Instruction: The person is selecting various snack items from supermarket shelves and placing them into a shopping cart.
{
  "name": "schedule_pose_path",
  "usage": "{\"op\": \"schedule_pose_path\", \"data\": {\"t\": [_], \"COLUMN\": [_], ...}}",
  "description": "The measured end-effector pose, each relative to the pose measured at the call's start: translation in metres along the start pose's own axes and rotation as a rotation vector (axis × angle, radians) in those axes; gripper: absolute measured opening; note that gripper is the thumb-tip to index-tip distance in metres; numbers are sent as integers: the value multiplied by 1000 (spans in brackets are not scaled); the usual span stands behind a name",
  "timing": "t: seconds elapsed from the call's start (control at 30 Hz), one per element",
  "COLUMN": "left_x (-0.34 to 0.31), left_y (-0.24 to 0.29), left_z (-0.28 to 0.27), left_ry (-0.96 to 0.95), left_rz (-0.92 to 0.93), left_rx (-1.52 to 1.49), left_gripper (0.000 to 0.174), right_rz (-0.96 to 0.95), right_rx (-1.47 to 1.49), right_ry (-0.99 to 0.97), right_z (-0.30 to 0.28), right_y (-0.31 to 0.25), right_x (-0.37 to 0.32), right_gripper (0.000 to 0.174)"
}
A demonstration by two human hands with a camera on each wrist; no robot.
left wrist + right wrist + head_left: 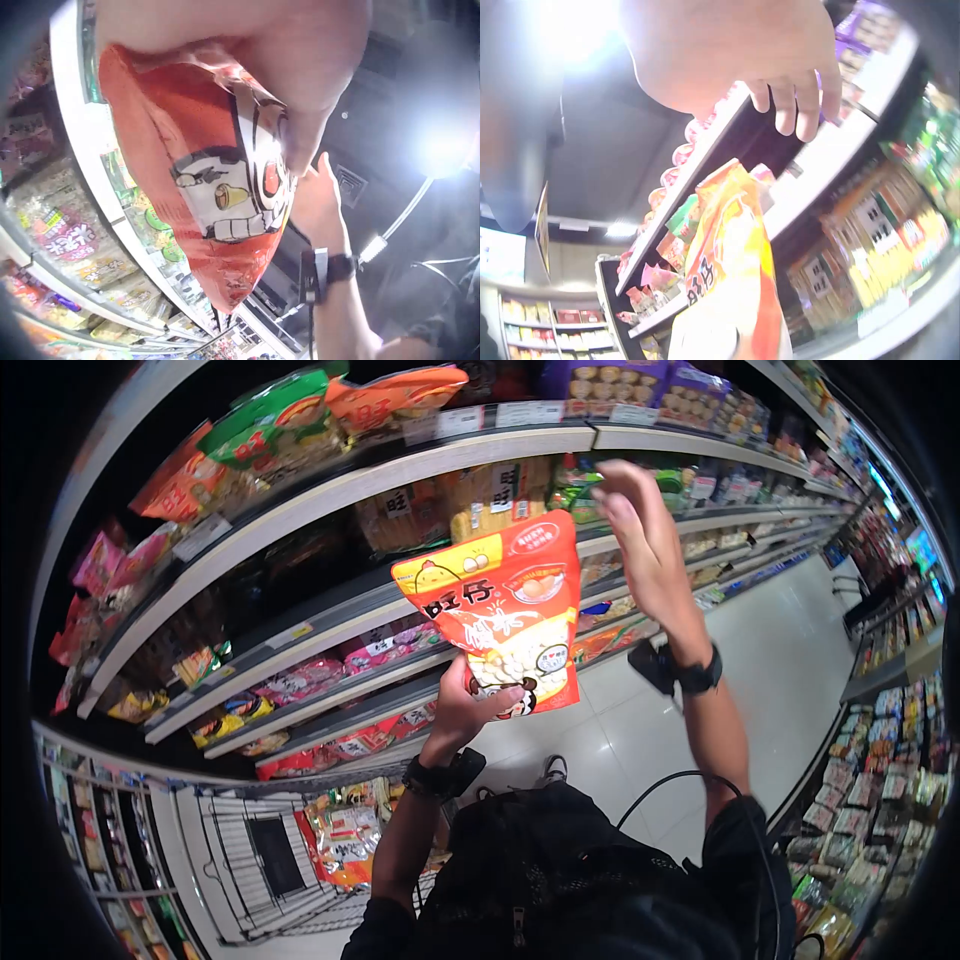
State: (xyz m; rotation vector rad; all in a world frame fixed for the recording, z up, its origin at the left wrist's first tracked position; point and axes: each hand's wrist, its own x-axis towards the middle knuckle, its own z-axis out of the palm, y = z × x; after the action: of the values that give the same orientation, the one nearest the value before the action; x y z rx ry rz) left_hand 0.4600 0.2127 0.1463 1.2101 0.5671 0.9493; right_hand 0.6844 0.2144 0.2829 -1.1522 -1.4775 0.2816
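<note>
A red and yellow snack bag (535, 600) with a cartoon chick and pictured small round biscuits stands upright in front of the shelves. My left hand (462, 708) grips it at the lower left, thumb lying across the printed front. From the left wrist view, the bag's red underside (191, 172) shows beneath the left hand (300, 52). To the right of the bag's top, my right hand (645, 545) is raised with its fingers extended and nothing in it. In the right wrist view the right hand (735, 49) hovers above the bag (731, 247), apart from it.
Stocked shelves with a pale edge (360, 480) curve behind the bag, carrying green, orange and purple snack packs. A shopping cart (235, 860) stands at lower left, with packaged goods (345, 835) in it. Tiled floor (640, 750) stretches right, toward another display (860, 790).
</note>
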Motion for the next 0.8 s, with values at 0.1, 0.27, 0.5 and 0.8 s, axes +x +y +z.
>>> {"op": "schedule_pose_path", "data": {"t": [0.1, 0.27, 0.5, 0.8], "left_x": [0, 14, 39, 47], "left_y": [-6, -5, -37, -59], "left_z": [-8, 16, 55, 80], "left_ry": [73, 218, 373, 255], "left_rz": [4, -84, 133, 26], "left_rx": [63, 103, 382, 61], "left_gripper": [55, 51, 70, 96], "right_rz": [272, 591, 715, 37], "right_rx": [373, 557, 628, 218], "right_ry": [-339, -527, -506, -478], "right_z": [27, 58, 27, -9], "right_y": [76, 104, 134, 130], "right_x": [-60, -118, -104, -102], "right_gripper": [53, 53, 44, 60]}}
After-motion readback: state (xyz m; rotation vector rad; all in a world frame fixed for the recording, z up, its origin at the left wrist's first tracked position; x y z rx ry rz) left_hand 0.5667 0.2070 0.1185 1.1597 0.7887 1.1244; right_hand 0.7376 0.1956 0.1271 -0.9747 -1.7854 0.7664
